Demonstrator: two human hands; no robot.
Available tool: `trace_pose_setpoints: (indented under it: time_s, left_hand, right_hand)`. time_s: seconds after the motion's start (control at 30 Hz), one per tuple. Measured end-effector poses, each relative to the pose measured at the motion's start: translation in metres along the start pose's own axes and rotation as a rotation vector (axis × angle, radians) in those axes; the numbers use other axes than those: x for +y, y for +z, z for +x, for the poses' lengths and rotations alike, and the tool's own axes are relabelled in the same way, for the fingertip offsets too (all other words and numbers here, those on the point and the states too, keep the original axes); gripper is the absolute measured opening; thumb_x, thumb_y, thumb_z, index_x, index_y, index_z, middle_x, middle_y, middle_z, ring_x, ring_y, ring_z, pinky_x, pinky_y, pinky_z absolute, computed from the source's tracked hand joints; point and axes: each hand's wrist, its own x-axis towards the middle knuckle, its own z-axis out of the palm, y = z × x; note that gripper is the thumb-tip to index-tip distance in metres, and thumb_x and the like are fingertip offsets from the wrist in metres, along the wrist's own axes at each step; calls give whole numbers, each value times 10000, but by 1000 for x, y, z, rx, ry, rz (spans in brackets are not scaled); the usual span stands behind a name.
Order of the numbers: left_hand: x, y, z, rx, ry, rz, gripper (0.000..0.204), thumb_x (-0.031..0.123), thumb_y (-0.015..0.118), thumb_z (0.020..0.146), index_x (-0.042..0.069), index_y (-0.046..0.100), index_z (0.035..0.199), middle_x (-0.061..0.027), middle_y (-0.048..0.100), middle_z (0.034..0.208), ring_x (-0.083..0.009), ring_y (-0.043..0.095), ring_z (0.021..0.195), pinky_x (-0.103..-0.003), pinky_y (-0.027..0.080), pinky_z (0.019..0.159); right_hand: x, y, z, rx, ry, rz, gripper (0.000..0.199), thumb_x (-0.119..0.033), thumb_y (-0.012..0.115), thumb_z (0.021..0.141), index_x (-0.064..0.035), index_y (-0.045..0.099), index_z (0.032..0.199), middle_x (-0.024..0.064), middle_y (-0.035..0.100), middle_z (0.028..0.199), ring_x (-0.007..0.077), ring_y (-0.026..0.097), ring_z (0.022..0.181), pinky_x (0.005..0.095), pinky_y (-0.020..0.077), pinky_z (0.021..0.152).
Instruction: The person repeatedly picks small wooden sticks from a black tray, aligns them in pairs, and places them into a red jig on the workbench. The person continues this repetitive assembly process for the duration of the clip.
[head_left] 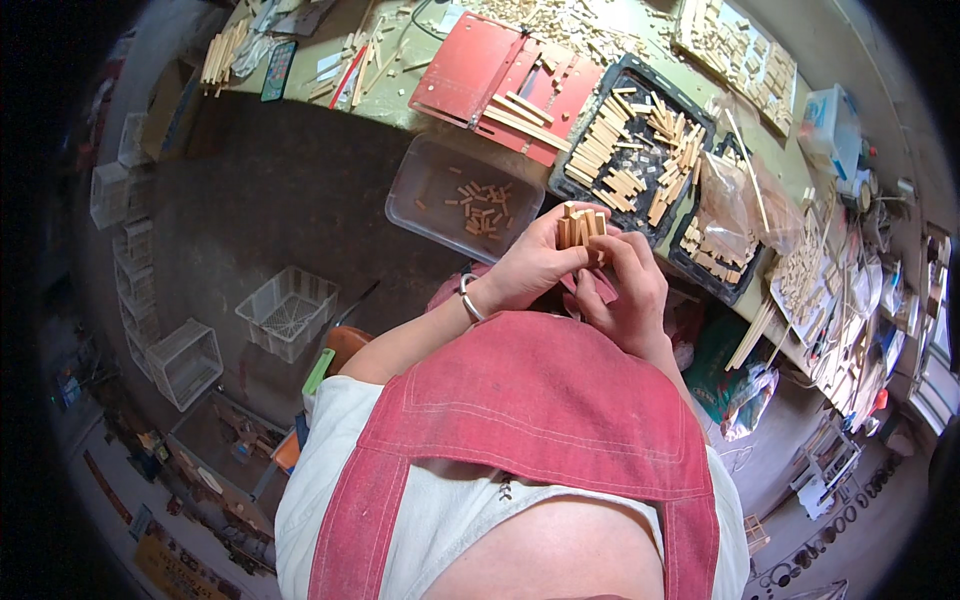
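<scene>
A bundle of short wooden sticks (pixel 581 228) stands upright between my two hands, close in front of my red apron. My left hand (pixel 535 262), with a pale bracelet at the wrist, wraps round the bundle's left side. On its right side, the fingers of my right hand (pixel 628 280) are bent against the sticks, and its fingertips are partly hidden. Just beyond my hands lies a black tray (pixel 632 150) with many wooden sticks in it. A clear plastic bin (pixel 420 175) with small wooden pieces at its bottom is to the left of my hands.
A red metal table saw plate (pixel 455 65) lies on the green bench (pixel 390 105) with strips on it. A second dark tray (pixel 735 290) with pieces and a plastic bag stands at the right. White crates (pixel 290 312) stand on the floor at the left.
</scene>
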Motion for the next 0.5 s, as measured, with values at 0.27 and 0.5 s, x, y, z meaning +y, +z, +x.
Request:
trace_pose_setpoints:
  time_s: [0.27, 0.5]
  left_hand:
    - [-17, -7, 2, -145, -9, -343, 602, 383, 558, 1117, 25, 428, 1583, -89, 606, 1431, -195, 598, 1321, -401, 461, 1171]
    - [-15, 2, 1, -146, 52, -348, 791, 664, 358, 1127, 31, 416, 1597, -80, 602, 1461, -180, 588, 1342, -394, 455, 1177]
  right_hand:
    - [-13, -1, 15, -77, 171, -21, 396, -180, 840, 826, -39, 628, 1129, 143, 634, 996, 324, 708, 827, 431, 567, 691]
    - [-14, 12, 14, -7, 229, -31, 363, -171, 823, 824, -54, 600, 1084, 140, 620, 1005, 338, 695, 806, 446, 559, 675]
